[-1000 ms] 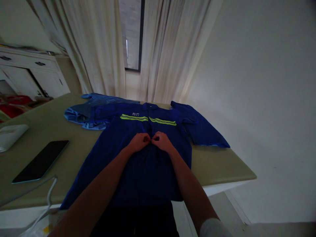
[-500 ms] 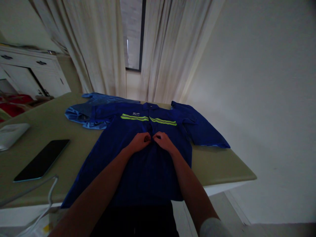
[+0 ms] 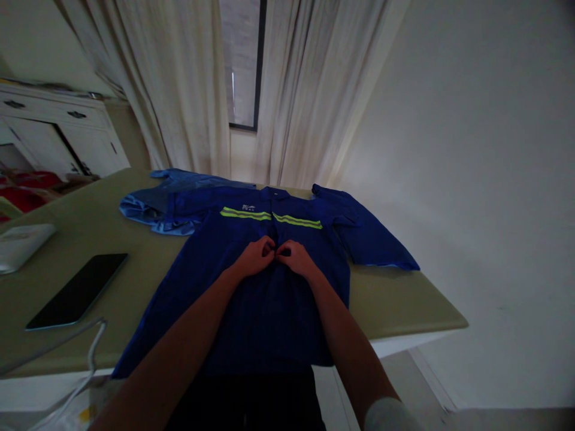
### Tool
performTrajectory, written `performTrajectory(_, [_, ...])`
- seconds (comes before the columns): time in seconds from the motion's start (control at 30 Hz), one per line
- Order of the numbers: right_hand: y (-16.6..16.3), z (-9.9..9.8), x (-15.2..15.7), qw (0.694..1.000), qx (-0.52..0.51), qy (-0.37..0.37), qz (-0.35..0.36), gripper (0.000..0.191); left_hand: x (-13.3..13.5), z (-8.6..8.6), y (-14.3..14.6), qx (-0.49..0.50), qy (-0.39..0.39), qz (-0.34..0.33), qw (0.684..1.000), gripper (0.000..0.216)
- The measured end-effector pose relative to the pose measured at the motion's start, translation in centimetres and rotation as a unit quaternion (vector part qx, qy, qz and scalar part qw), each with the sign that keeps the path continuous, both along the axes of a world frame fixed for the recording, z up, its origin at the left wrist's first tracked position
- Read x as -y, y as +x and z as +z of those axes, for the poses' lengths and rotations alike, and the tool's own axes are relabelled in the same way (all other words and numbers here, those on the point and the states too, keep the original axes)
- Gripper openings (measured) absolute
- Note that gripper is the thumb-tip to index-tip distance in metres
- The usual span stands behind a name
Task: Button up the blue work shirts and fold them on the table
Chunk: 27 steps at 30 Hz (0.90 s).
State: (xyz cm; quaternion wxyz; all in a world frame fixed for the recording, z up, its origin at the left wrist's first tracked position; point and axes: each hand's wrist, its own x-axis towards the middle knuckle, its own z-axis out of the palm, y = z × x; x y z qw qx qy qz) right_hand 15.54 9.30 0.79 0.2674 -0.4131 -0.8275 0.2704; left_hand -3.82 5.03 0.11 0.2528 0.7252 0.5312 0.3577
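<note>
A dark blue work shirt (image 3: pixel 265 311) with yellow-green reflective stripes across the chest lies spread face up, its collar at the far side and its hem over the near table edge. At its front opening, just below the stripes, my left hand (image 3: pixel 258 255) pinches the cloth. My right hand (image 3: pixel 294 257) pinches the same opening from the other side, with the fingertips of both hands almost meeting. Any button between the fingers is too small and dark to make out. More blue clothing (image 3: pixel 155 203) lies under the shirt's left sleeve, and a dark blue garment (image 3: pixel 375 236) lies by the right sleeve.
The greenish table (image 3: pixel 404 302) ends at a white wall on the right. A black phone (image 3: pixel 78 290), a white box-like object (image 3: pixel 22 245) and a white cable (image 3: pixel 94 344) are on the left. Curtains (image 3: pixel 179 78) hang behind, beside a white cabinet (image 3: pixel 54 131).
My fingertips have come closer together at the shirt's front opening, the right hand shifting slightly left. The shirt and the other things lie as before.
</note>
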Motion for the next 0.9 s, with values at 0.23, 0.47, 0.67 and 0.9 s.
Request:
performTrajectory(0.23, [0.03,0.11,0.17,1.0,0.015,0.005,-0.007,0.007,-0.6,-0.3,-0.41,0.024,-0.026,-0.011,0.999,0.026])
performTrajectory(0.47, [0.06,0.18,0.02,1.0,0.02,0.008,-0.007,0.006,-0.68,-0.37,-0.31,0.025,-0.033,-0.011,0.999,0.03])
performTrajectory(0.67, [-0.01,-0.05,-0.13,1.0,0.017,0.005,-0.004,0.006,-0.86,-0.84,-0.32,0.034,-0.018,-0.018,0.999,0.03])
performTrajectory(0.9, [0.08,0.11,0.13,1.0,0.015,0.007,0.006,0.008,-0.79,-0.64,-0.37,0.021,-0.028,-0.018,0.999,0.029])
